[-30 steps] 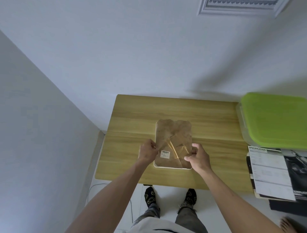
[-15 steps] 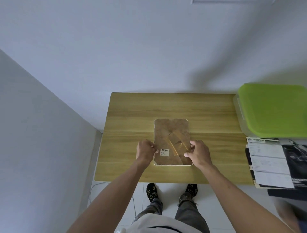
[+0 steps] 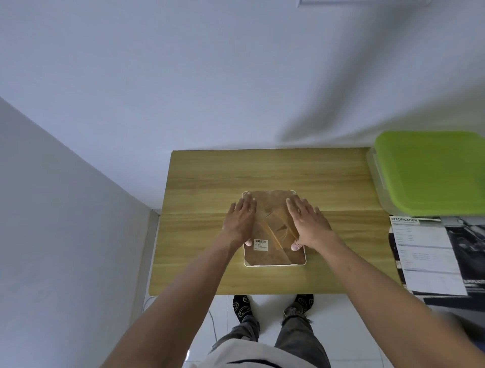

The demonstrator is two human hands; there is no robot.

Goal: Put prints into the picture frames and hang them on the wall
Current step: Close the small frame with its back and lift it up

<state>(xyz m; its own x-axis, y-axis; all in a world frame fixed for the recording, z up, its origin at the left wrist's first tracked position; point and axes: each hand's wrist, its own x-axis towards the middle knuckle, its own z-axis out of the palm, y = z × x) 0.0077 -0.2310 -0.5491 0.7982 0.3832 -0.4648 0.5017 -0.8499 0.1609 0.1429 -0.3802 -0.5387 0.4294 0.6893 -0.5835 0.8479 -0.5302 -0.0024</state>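
Note:
A white picture frame (image 3: pixel 274 264) lies face down in the middle of the wooden table (image 3: pixel 262 173). Its brown backing board carries a stand flap and a barcode sticker (image 3: pixel 261 244). My left hand (image 3: pixel 240 219) lies flat on the frame's left side with straight fingers pointing away from me. My right hand (image 3: pixel 307 222) lies flat on the right side, its thumb near the lower right of the board. Both hands press down on the backing. Several black-and-white prints (image 3: pixel 430 256) with a "SPECIFICATION" sheet on top lie at the table's right end.
A clear storage box with a green lid (image 3: pixel 430 170) stands at the back right beside the table. White walls (image 3: pixel 183 78) rise behind and to the left. Part of another picture frame (image 3: pixel 364 2) hangs at the top edge. My feet stand on white tiles below the table's near edge.
The frame, held tilted by its lower edge, came down flat on the table. Both hands let go of its sides and slid forward, spread flat on the backing.

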